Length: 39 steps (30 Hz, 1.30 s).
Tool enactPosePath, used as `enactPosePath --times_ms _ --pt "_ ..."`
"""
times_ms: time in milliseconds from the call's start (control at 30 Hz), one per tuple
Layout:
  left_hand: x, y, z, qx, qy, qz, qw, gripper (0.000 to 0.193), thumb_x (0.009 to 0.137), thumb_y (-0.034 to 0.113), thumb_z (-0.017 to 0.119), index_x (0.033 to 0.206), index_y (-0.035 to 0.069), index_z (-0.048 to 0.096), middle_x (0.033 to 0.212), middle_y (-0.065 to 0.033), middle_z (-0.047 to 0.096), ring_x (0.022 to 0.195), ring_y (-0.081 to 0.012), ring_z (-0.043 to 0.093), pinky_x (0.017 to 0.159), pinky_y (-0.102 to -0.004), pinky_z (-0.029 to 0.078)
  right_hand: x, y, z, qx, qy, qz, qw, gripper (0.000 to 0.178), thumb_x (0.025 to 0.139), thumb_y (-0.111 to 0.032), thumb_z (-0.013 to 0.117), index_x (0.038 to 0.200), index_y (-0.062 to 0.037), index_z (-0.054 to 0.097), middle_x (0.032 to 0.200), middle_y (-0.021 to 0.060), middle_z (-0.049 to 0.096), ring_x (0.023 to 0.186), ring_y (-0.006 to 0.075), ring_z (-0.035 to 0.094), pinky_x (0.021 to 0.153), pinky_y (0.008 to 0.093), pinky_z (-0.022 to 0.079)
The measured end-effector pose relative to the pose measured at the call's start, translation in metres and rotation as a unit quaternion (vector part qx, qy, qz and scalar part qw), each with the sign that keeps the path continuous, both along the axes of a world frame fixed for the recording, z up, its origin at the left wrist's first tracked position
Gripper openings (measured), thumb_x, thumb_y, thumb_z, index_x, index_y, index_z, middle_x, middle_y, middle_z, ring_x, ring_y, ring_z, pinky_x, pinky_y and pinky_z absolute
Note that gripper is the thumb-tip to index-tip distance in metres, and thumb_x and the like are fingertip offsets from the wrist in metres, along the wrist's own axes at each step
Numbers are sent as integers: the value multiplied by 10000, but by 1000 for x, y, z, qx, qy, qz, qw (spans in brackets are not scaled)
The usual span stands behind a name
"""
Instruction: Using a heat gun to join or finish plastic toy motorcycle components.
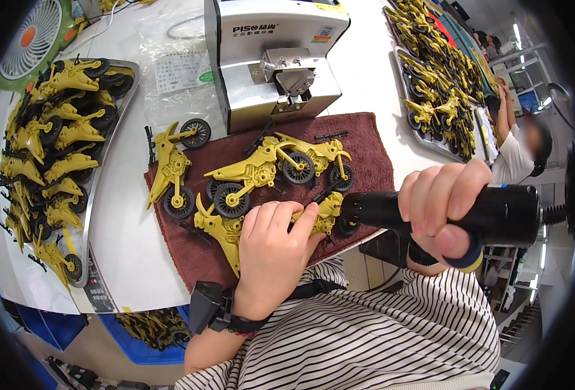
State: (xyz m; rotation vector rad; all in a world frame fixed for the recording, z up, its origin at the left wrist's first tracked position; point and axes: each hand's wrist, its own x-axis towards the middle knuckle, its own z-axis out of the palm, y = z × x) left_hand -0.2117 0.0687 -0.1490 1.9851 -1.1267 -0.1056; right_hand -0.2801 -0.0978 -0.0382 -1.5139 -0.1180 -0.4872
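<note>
My left hand (278,237) presses down on a yellow toy motorcycle (219,227) lying on a dark red towel (365,156), its fingers closed over the middle of the body. In my right hand (440,205) is a black electric screwdriver (378,209), held sideways with the fist wrapped round it. Its tip meets the front end of that same motorcycle; the bit itself is too small to make out. Just beyond lie more toy motorcycles with black wheels: one (170,170) at the left of the towel, one (252,170) in the middle and one (320,153) behind it.
A silver and black screw-feeding machine (274,58) stands behind the towel. Trays heaped with yellow motorcycles flank the table, one tray (108,175) left, another (417,133) far right. A clear plastic bag (177,84), a green fan (30,42) and a blue bin (128,341) show. Another person (518,153) sits at right.
</note>
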Motion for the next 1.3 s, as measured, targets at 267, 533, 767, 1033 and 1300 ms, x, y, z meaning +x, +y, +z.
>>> enactPosePath --times_ms 267,533,767,1033,1300 --pt "2 4 -1 13 2 7 1000 383 620 195 755 972 86 651 889 -26 559 844 -219 522 756 -358 394 13 1 -10 -25 -7 56 998 275 725 -48 678 855 -85 439 662 16 514 550 137 509 550 286 420" --pt "1 3 2 5 -9 -11 1000 361 665 199 726 995 79 641 888 -41 546 838 -218 511 749 -352 396 36 -26 58 67 -138 31 988 221 675 -33 571 840 -90 435 724 11 468 609 118 463 652 274 346" --pt "1 1 3 6 14 -4 1000 333 680 209 721 984 92 653 882 -30 563 850 -226 523 764 -357 389 118 6 27 19 -194 -176 965 205 661 -85 606 817 -18 491 543 85 503 459 192 497 503 323 446" --pt "1 2 3 0 9 -4 1000 345 670 201 730 988 94 648 878 -27 563 833 -226 523 759 -363 390 89 -30 21 79 -131 36 988 196 745 -47 602 904 -106 505 668 88 571 552 232 565 620 406 483" --pt "2 1 4 3 -7 -2 1000 359 651 203 744 982 95 657 871 -21 568 835 -220 528 763 -364 391 128 -18 16 17 -237 0 971 209 769 -88 615 922 10 512 692 102 556 563 196 566 554 295 459"
